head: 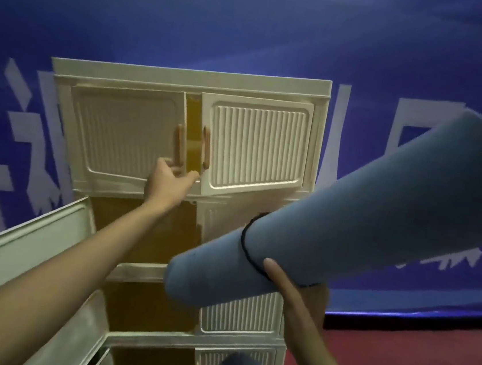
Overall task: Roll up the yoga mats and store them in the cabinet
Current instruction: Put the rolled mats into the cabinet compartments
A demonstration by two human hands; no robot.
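The left hand (170, 184) reaches with loose fingers to the top doors (125, 130); the right hand (288, 283) holds the mat (349, 224), which could slip or hit the half-open right door (256, 145)

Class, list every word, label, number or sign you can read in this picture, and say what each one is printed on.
Blue banner behind the cabinet: large white characters, cut off by the cabinet and the rolled mat and blurred; none can be read.
Smaller white print on the banner's lower right: too blurred to read.
Cabinet, its doors and handles: no text visible.
Rolled mat: no text visible.
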